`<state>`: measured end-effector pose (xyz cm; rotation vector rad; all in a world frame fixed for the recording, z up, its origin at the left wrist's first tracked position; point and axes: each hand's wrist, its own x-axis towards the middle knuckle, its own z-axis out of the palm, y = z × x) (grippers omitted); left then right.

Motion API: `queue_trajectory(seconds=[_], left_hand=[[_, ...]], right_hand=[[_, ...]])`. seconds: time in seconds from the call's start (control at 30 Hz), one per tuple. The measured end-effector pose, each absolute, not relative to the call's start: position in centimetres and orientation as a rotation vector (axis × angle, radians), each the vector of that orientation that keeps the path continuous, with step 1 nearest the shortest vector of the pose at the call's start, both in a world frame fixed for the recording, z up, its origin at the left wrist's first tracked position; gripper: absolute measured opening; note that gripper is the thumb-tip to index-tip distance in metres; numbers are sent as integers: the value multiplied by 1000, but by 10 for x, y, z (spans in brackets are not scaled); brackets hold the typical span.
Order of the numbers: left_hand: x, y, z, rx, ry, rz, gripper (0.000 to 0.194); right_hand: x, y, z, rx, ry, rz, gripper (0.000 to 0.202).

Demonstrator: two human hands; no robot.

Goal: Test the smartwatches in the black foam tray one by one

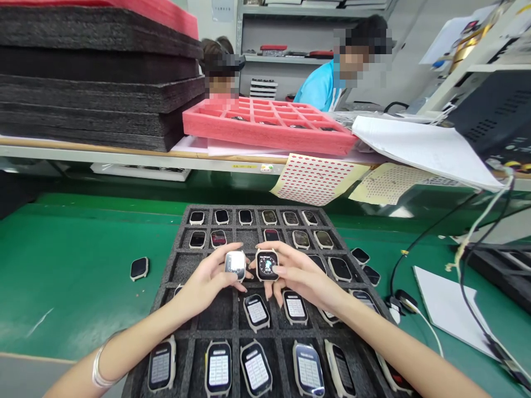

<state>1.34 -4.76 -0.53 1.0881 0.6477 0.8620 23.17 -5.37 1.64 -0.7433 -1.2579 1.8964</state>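
Note:
My left hand (215,272) is closed around a smartwatch body (235,265) without a strap; its screen glows whitish, and the thumb lies on its lower edge. Right beside it, my right hand (296,271) grips a second smartwatch (266,261), whose lit screen has a dark dial face, with the thumb on the glass. Both are held above a black foam tray (215,309) divided into compartments. Several more strapless watches sit in it. Those at the back have dark screens; many at the front, such as this watch (218,367), show white button grids. My forearms cover some compartments.
On the green table lie one loose watch (139,268) at left and two watches (365,265) at right. Cables (427,221) and a white sheet (452,309) are farther right. A shelf behind carries black foam (99,83) and a pink foam tray (265,132). Two people are beyond it.

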Motion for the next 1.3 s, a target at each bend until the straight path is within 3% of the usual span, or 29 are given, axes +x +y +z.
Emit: queue_trajectory(seconds=[0.83, 1.07, 1.3], left_hand=[[13, -46, -7, 1343, 782, 894, 35], [7, -49, -5, 1635, 930, 819, 23], [9, -52, -3, 1666, 923, 816, 29]], right_hand=[[229, -61, 18, -809, -1405, 1674, 49], [231, -62, 17, -845, -1470, 1737, 32], [229, -63, 15, -817, -1430, 1725, 47]])
